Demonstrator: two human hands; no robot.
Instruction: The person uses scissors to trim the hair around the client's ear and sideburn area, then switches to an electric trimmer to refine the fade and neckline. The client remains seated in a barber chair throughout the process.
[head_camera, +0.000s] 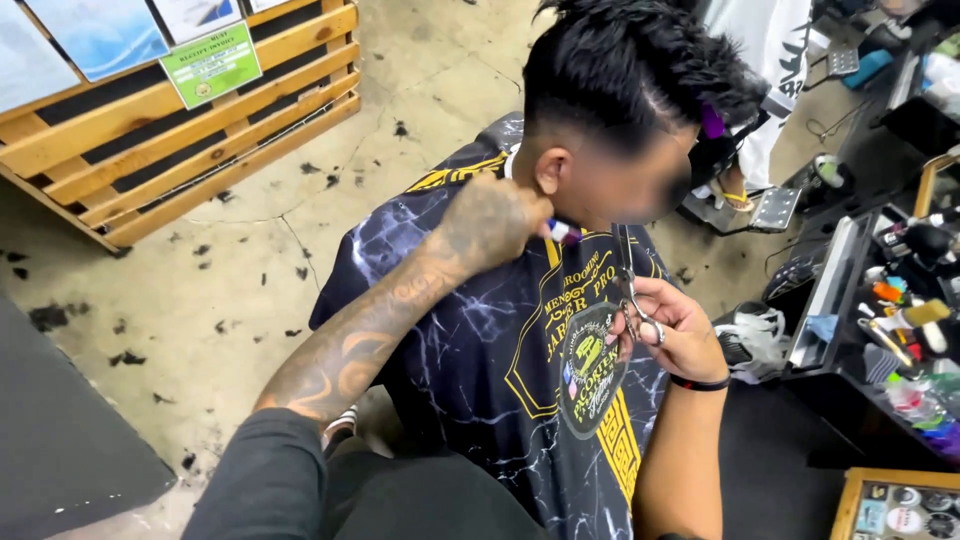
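A: Upper left of frame we log a wooden slatted rack (200, 120); hair clippings (128, 357) dot the floor at left.

B: At centre, our left hand (492, 222) is clenched around a comb (562, 232), held just below the seated person's ear.

A: Right of centre, our right hand (678, 328) grasps scissors (630, 285), blades pointing up, over the black marbled cape (480, 350).

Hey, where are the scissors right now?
In the head view, the scissors are right of centre, held blades up in the right hand, in front of the seated person's cape and just below the chin.
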